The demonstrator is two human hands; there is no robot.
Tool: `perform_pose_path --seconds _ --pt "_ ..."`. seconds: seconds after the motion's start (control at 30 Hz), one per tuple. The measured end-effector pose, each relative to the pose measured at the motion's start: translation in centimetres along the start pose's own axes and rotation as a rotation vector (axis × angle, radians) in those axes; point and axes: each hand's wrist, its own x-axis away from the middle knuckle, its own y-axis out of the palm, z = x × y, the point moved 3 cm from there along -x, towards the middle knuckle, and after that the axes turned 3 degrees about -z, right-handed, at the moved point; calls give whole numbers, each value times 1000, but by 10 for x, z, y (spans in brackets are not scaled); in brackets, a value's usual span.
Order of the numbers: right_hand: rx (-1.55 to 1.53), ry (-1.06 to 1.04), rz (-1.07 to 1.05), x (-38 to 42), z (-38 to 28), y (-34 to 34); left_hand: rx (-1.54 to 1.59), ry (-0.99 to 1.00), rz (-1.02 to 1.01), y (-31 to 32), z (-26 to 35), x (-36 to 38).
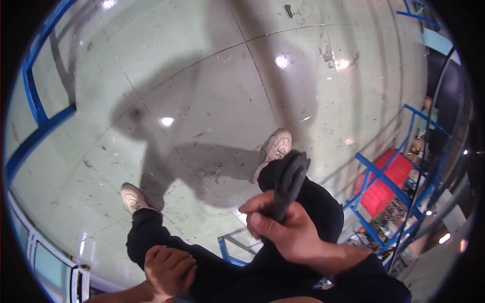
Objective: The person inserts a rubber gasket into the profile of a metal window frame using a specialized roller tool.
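Observation:
My right hand (290, 232) is closed round the lower end of a dark grey-black, elongated piece with a rounded loop-like end (290, 182). The loop end points up and away from me, over my right trouser leg. The hand's thumb lies against the piece, and the index finger sticks out to the left. My left hand (169, 270) is curled into a loose fist close over my left thigh, with nothing showing out of it. Its palm side is hidden.
My light shoes (134, 198) stand on a scuffed, tiled floor (212, 91). Blue metal frames stand at left (45, 129) and right (389, 184), the right one beside a red object (386, 184). A small dark piece (288, 11) lies far ahead. A cable (429, 121) hangs at right.

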Motion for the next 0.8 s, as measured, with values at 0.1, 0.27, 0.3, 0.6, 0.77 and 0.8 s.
perform_pose_path --seconds 0.1,0.27,0.3,0.6,0.77,0.8 --pt "-230 55 -63 16 -10 -29 -10 -13 -69 8 9 -38" --pt "-347 -26 60 27 -37 -75 -6 181 -314 20 18 -120" --pt "-365 -56 101 23 -42 -84 -114 285 -164 8 31 -158" --pt "-310 -43 157 0 -55 -116 -692 1119 1332 -299 322 -330" --pt "-160 -317 225 -62 -13 -171 -928 885 1491 -375 430 -399" --pt "-206 -332 246 -67 -14 -176 -1035 859 1555 -388 444 -410"
